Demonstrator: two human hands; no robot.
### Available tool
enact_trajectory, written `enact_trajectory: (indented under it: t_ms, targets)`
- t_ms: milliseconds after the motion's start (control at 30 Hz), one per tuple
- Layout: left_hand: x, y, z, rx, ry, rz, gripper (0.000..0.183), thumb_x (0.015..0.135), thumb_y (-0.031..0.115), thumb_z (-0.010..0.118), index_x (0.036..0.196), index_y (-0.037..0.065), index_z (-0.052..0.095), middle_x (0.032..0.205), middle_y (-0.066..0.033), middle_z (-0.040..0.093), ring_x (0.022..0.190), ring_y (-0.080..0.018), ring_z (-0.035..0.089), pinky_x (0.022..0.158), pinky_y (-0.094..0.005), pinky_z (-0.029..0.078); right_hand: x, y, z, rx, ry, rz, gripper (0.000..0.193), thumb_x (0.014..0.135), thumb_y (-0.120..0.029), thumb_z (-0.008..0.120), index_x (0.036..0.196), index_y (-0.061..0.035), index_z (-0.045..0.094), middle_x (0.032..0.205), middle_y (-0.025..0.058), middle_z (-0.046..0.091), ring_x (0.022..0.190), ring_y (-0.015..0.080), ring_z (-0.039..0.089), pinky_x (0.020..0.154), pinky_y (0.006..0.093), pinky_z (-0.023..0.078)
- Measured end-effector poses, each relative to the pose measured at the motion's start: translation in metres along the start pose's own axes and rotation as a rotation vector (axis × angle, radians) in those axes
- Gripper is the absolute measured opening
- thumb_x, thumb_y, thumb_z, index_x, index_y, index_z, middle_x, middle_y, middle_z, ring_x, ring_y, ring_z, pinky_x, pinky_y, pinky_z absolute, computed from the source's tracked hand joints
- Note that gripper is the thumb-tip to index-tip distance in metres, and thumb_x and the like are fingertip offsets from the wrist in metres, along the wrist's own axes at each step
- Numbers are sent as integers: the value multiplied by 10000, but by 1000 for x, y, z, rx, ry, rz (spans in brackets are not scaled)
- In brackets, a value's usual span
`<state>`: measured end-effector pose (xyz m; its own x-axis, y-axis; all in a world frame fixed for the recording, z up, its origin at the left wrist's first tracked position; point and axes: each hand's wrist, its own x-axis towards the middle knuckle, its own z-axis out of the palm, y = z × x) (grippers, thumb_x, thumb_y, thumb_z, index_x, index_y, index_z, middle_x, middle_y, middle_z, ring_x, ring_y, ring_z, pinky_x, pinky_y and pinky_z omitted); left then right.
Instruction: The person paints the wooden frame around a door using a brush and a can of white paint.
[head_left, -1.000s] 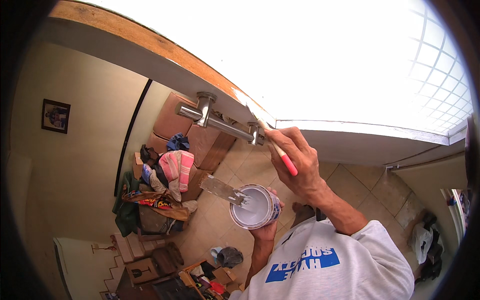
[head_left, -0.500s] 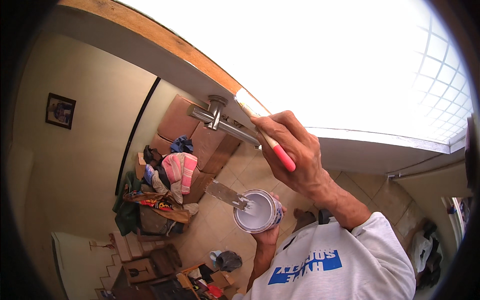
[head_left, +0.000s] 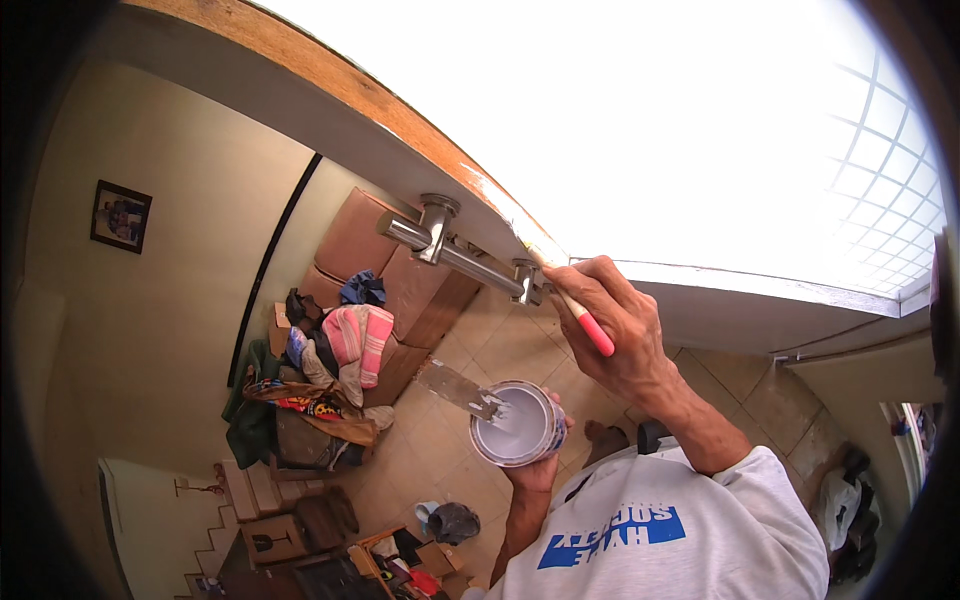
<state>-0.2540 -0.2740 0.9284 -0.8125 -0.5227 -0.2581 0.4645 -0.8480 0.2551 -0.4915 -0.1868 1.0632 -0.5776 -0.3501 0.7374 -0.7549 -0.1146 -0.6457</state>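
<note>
Head view, going left to right: far left there's a dark framed picture (head_left: 121, 215) on the pale wall (head_left: 190, 200), then a long black strip (head_left: 275, 270) slanting down. A bare brown wooden edge (head_left: 300, 70) runs from the upper left toward the middle, with white smears near its lower end. Below that there's a pinkish-brown sofa (head_left: 345, 235) and a messy heap with a pink striped cloth (head_left: 360, 340). Next, a shiny metal bar handle (head_left: 465, 262). A flat, paint-smeared blade (head_left: 455, 385) pokes out past the left rim of my can (head_left: 553, 437), smeared end over the pale paint (head_left: 505, 440). My left grip (head_left: 537, 470) is wrapped round that can from underneath and the right, mouth up. Then the paintbrush (head_left: 590, 325), pinched in my right grip (head_left: 622, 330), pink handle end pointing down, tip up by the wooden edge. Too much glare to tell how it's touching. Past that: my grey shirt (head_left: 690, 560), a white plastic bag (head_left: 840, 505), and a bright gridded window (head_left: 880, 130).
</note>
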Motion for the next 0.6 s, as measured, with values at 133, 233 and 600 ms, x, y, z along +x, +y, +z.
enact_trajectory:
  t_ms: [133, 233, 600]
  targets:
    - [0, -2, -4, -11, -15, 26, 691, 936, 606, 561, 1434, 128, 525, 1449, -240, 510, 1366, -448, 451, 1030, -663, 414, 25, -15, 1, 58, 56, -55, 457, 808, 29, 693, 1259, -24, 637, 969, 110, 623, 700, 233, 668, 583, 353, 577]
    - [2, -6, 6, -39, -31, 52, 708, 981, 616, 486, 1459, 94, 482, 1436, -262, 515, 1326, -467, 503, 995, -694, 453, 47, -23, 2, 99, 136, -132, 413, 789, 75, 723, 1193, -1, 680, 970, 114, 652, 751, 197, 673, 586, 305, 554]
    - [0, 0, -1, -42, 3, -5, 667, 927, 583, 590, 1409, 124, 557, 1451, -238, 515, 1381, -449, 431, 1071, -638, 381, 21, -7, 7, 85, 130, -99, 487, 788, 54, 702, 1265, -9, 633, 1011, 126, 632, 747, 257, 682, 624, 361, 586]
